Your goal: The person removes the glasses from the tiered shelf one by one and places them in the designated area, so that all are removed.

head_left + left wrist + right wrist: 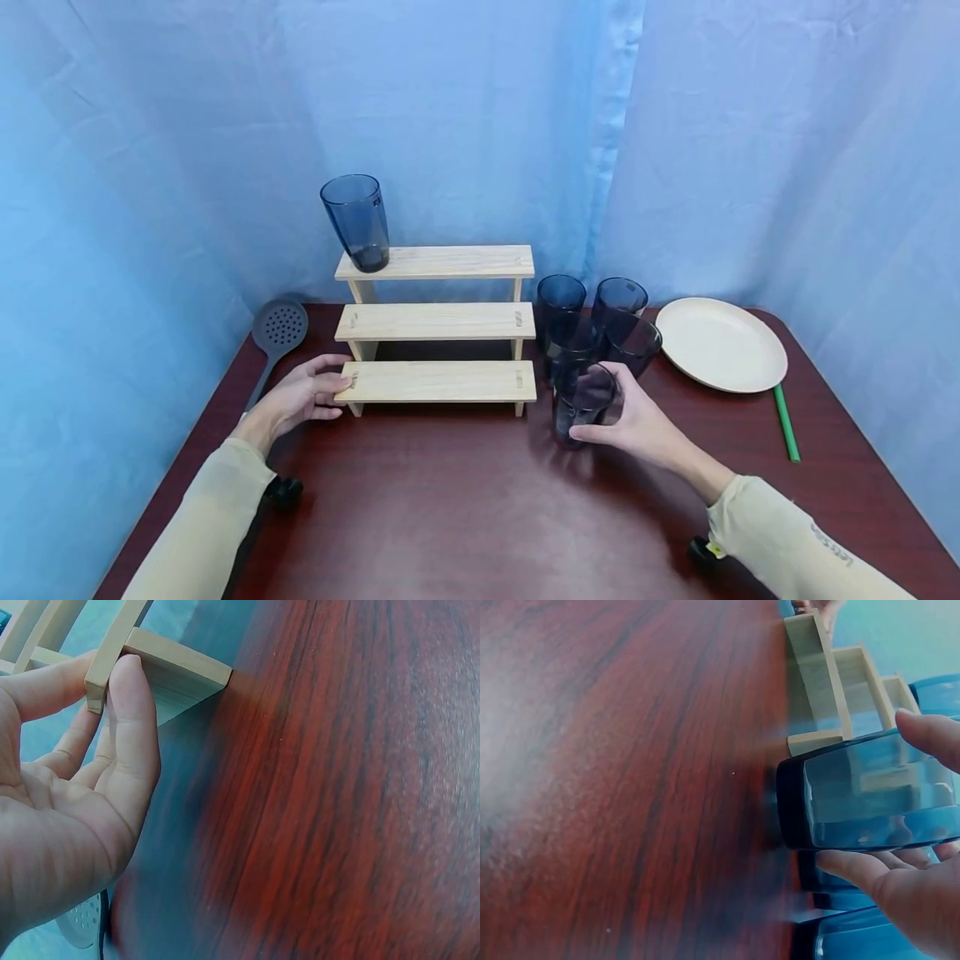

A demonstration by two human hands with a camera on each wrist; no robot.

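A three-step wooden display stand (438, 382) is on the table, and my left hand (303, 396) pinches the left end of its lowest board between thumb and fingers; the left wrist view shows this grip on the board (112, 664) close up. My right hand (637, 421) holds a dark tinted drinking glass (583, 400) to the right of the stand, thumb on one side and fingers on the other. That glass (877, 791) is upright; whether its base touches the table I cannot tell. Another such glass (358, 225) stands on the left end of the top board.
Several more tinted glasses (561, 300) cluster behind the held one. A cream plate (723, 346) lies at the back right, with a green stick (786, 423) beside it. At the left edge rests a grey slotted skimmer (280, 327). Blue curtains (465, 125) surround the table (450, 508).
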